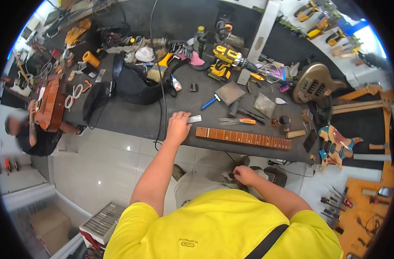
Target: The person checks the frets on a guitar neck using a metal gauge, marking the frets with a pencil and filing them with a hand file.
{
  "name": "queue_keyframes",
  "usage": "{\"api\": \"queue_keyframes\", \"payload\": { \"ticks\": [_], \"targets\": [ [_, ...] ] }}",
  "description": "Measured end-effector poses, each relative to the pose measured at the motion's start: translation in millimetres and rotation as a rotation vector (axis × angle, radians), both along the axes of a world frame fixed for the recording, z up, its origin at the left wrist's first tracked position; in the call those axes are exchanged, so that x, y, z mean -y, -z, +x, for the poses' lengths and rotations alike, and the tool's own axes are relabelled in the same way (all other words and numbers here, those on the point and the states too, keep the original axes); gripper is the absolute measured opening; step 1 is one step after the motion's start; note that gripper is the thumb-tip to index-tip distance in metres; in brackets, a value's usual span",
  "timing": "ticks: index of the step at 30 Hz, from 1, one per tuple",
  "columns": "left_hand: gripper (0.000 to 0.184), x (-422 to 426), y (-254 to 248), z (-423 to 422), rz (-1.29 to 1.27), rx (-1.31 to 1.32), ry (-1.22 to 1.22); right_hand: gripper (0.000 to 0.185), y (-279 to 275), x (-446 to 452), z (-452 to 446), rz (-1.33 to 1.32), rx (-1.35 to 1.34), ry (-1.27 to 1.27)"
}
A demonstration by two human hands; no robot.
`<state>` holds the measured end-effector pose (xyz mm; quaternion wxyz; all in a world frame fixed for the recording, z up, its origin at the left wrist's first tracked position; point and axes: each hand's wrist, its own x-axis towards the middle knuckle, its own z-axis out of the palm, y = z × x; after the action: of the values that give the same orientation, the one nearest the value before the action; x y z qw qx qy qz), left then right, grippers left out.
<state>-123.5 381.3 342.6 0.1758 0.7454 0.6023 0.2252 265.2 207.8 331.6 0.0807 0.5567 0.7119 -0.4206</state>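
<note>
My left hand [178, 126] is over the bench near its front edge, its fingers closed at the left end of a small flat silvery metal plate [194, 118]. Just right of that hand lies a guitar neck [244, 138], with its fretted side up and pale dots along it. My right hand [245, 175] is low in front of my body, below the bench edge. Its fingers are curled, and what they hold, if anything, is hidden. Behind the neck lie an orange-handled tool [243, 121] and a blue-handled tool [210, 102].
A yellow cordless drill [226, 60], square metal plates [264, 105] and a black bag [138, 84] crowd the bench. A dark cable [162, 97] crosses it. Guitar bodies [315, 84] stand at the right. At the far left, another person holds an acoustic guitar [50, 105].
</note>
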Motion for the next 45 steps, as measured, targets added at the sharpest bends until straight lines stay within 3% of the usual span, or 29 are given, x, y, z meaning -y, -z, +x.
{"api": "queue_keyframes", "payload": {
  "ticks": [2, 4, 6, 7, 8, 9, 12, 13, 14, 15, 16, 17, 19, 20, 21, 23, 27, 29, 30, 32, 33, 36, 42, 43, 45],
  "targets": [
    [0.036, 17.5, -10.8, 3.1, 0.272, 0.082, -0.110, 0.022, 9.7, -10.7, -0.4, -0.125, 0.003, -0.099],
    [0.027, 63.0, -21.3, 14.2, 0.187, 0.154, -0.261, 0.026, 11.9, -26.4, 9.6, -0.140, -0.097, -0.153],
    [0.015, 123.5, -11.3, 52.5, -0.257, 0.537, -0.382, 0.025, 3.8, -49.9, 26.6, -0.082, -0.145, -0.192],
    [0.013, 146.0, 9.9, 78.2, -0.302, 0.612, -0.259, 0.024, -11.2, -63.2, 33.4, -0.118, -0.039, -0.197],
    [0.012, 167.3, 39.2, 109.1, -0.350, 0.689, -0.135, 0.024, -19.7, -68.4, 42.2, -0.157, 0.069, -0.202],
    [0.014, 183.2, 82.0, 140.5, -0.575, 0.764, -0.057, 0.024, -17.8, -69.1, 55.2, -0.105, 0.059, -0.191],
    [0.023, 228.3, 241.9, 224.6, -0.967, 0.331, 0.281, 0.025, -28.1, -67.6, 63.8, 0.042, 0.090, -0.227],
    [0.027, 245.5, 283.7, 250.8, -1.189, 0.130, 0.327, 0.027, -22.9, -61.9, 66.6, 0.012, 0.064, -0.125],
    [0.031, 267.6, 307.7, 260.9, -1.177, 0.158, 0.371, 0.029, -17.7, -61.7, 68.0, -0.009, 0.044, -0.033],
    [0.037, 317.1, 380.4, 292.0, -1.214, 0.181, 0.423, 0.030, -20.6, -61.8, 62.9, -0.057, 0.050, 0.007],
    [0.044, 337.4, 389.6, 299.5, -1.389, 0.076, 0.513, 0.031, -23.7, -64.0, 59.8, -0.100, 0.061, 0.040],
    [0.067, 329.4, 359.6, 290.7, -1.600, -0.022, 0.641, 0.031, -23.5, -60.2, 58.6, -0.099, 0.075, 0.035],
    [0.106, 350.4, 331.1, 280.7, -1.548, 0.001, 0.513, 0.031, -22.8, -63.2, 56.9, -0.134, 0.124, 0.091],
    [0.106, 354.9, 360.8, 290.7, -1.534, 0.013, 0.503, 0.031, -23.2, -71.9, 55.5, -0.122, 0.129, 0.077],
    [0.123, 372.3, 405.5, 303.7, -1.493, 0.113, 0.685, 0.031, -26.4, -74.7, 54.4, -0.185, 0.133, 0.114],
    [0.147, 386.5, 432.9, 305.6, -1.439, 0.211, 0.947, 0.031, -25.8, -71.2, 60.5, -0.312, 0.097, 0.182],
    [0.144, 317.8, 431.2, 282.9, -1.455, 0.048, 0.987, 0.032, -23.4, -75.9, 65.1, -0.315, 0.014, 0.146],
    [0.118, 258.9, 429.3, 267.6, -1.523, -0.062, 1.172, 0.033, -24.2, -78.9, 62.4, -0.326, 0.087, 0.106],
    [0.118, 236.1, 426.0, 262.9, -1.510, -0.092, 1.139, 0.033, -28.9, -83.5, 58.1, -0.295, 0.060, 0.094],
    [0.093, 191.3, 411.0, 246.9, -1.469, -0.153, 1.366, 0.032, -39.9, -88.2, 48.1, -0.356, 0.096, 0.094],
    [0.064, 164.4, 352.5, 233.9, -1.242, -0.333, 1.358, 0.032, -38.2, -89.4, 51.6, -0.382, 0.130, 0.046],
    [0.060, 147.8, 361.4, 235.4, -1.156, -0.401, 1.298, 0.032, -23.9, -87.6, 67.1, -0.271, 0.001, -0.141],
    [0.054, 142.6, 382.0, 242.3, -0.847, -0.471, 1.142, 0.041, -8.4, -76.0, 75.7, -0.086, -0.051, -0.131],
    [0.053, 144.9, 370.2, 241.9, -0.785, -0.455, 1.119, 0.040, -11.9, -72.4, 72.7, -0.050, -0.035, -0.098],
    [0.050, 142.4, 284.0, 231.2, -0.879, -0.411, 1.014, 0.040, -14.0, -62.0, 62.4, 0.012, -0.015, -0.049]
  ]
}}
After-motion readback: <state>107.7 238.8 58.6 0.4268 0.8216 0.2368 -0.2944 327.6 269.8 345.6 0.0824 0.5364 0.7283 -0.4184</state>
